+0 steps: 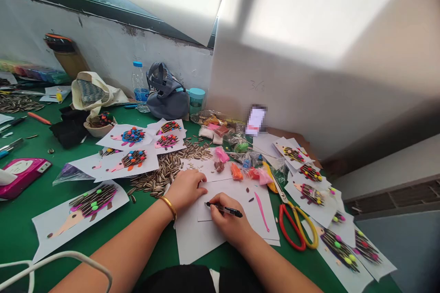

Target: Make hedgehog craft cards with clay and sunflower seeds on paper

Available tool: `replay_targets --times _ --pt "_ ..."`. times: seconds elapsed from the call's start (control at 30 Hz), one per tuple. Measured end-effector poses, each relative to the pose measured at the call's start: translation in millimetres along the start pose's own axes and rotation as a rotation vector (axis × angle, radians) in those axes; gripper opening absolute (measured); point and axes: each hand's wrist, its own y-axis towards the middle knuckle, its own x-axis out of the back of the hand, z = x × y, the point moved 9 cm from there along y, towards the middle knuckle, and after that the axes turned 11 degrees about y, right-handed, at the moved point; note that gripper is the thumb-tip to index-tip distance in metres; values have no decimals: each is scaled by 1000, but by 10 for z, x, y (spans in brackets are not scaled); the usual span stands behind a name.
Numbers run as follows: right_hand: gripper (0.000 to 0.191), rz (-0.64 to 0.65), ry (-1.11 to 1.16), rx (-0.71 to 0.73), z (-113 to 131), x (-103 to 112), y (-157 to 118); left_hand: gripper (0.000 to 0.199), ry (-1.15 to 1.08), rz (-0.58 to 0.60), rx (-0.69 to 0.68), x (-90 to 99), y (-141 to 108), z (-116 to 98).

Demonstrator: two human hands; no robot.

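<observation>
Wearing a gold bangle, my left hand (188, 188) rests palm down at the left part of the white paper (197, 249), its fingers bent and slightly apart. My right hand (228, 219) grips a black pen (229, 211), whose tip touches a smaller white sheet near my left thumb. On the paper to the right lie a pink clay strip (261, 210) and two dark seeds. Lumps of orange (237, 171), red and pink clay sit beyond the hands. Striped sunflower seeds (160, 175) are heaped beside my left hand.
Scissors (291, 219) with red and yellow handles lie at the right. Seed-and-clay hedgehog pictures (82, 213) flank both sides. Behind stand a water bottle (140, 87), a grey bag (168, 96) and a phone (256, 120). A pink device (25, 176) and white cable are at left.
</observation>
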Motion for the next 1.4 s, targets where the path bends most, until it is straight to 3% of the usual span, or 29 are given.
replay_targets --times 0.87,1.4 --pt "12 -121 -19 -28 -115 230 48 22 -4 -7 0 -24 4 13" --pt "14 18 22 -12 -66 4 -12 22 18 -14 -7 -3 -3 -9"
